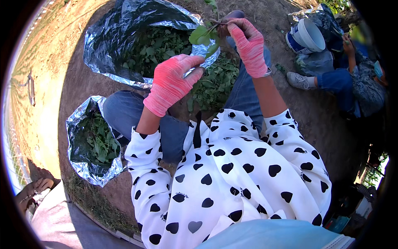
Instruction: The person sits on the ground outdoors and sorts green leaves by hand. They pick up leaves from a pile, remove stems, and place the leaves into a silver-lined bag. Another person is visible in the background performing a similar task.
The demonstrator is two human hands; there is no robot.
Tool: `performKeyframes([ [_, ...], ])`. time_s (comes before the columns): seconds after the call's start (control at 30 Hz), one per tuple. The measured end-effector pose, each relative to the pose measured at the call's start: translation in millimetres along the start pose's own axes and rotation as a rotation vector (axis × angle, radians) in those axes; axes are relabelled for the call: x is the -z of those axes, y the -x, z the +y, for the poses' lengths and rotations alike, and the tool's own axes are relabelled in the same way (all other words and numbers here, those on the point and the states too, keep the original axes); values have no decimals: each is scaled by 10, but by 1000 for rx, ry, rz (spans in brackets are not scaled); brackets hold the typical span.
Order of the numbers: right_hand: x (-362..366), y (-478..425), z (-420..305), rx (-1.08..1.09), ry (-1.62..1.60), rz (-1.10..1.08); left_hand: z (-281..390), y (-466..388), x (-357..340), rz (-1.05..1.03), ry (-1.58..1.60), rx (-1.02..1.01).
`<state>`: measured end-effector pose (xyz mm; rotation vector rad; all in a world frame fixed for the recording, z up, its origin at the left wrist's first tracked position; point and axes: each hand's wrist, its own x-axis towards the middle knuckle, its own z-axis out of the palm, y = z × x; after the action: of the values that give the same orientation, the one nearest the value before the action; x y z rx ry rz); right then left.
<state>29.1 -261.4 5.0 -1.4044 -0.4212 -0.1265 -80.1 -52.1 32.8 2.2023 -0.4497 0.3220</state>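
My right hand (pixel 247 46), in a pink knit glove, pinches the stem of a leafy green sprig (pixel 200 35) in front of me. My left hand (pixel 175 81), gloved alike, has thumb and forefinger apart near the sprig's lowest leaf; whether its fingertips touch that leaf I cannot tell. Beneath the hands, a heap of green leafy cuttings (pixel 214 82) lies on the ground between my legs. Just beyond my left hand, a large foil-like silver bag (pixel 108 53) gapes and holds many cuttings. By my left knee stands a smaller silver bag (pixel 81 166) with more leafy stems.
At the right a co-worker (pixel 337 81) sits on the ground, beside nested white buckets (pixel 312 35), a clear plastic bag (pixel 314 62) and another silver bag (pixel 323 18). Pale cloth (pixel 56 214) spreads at lower left, near dry grass (pixel 93 202). A dark stick-like object (pixel 31 88) lies at far left.
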Motion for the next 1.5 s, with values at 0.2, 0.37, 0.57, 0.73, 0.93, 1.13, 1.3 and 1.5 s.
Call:
performKeyframes([
  [0.2, -122, 223, -143, 16, 36, -9, 155, -375, -81, 292, -175, -117],
  [0.37, -112, 331, -126, 161, 107, -42, 89, -427, -323, 304, -273, -61],
  [0.57, -110, 432, -71, 127, -109, -26, 116, -401, -511, 332, -225, -57],
  [0.73, -82, 426, 27, 101, -37, -20, 67, -371, -606, 301, -219, -96],
  [0.93, 88, 453, 258, 111, 70, -100, 52, -335, -655, 99, -63, 152],
  [1.13, 179, 430, 294, -13, 25, -185, -77, -351, -701, 13, 122, 289],
  [1.3, 249, 410, 448, -24, 130, -292, -135, -292, -756, -55, 33, 289],
  [1.5, 310, 414, 554, -117, -110, -146, -81, -245, -633, 6, 427, 424],
])
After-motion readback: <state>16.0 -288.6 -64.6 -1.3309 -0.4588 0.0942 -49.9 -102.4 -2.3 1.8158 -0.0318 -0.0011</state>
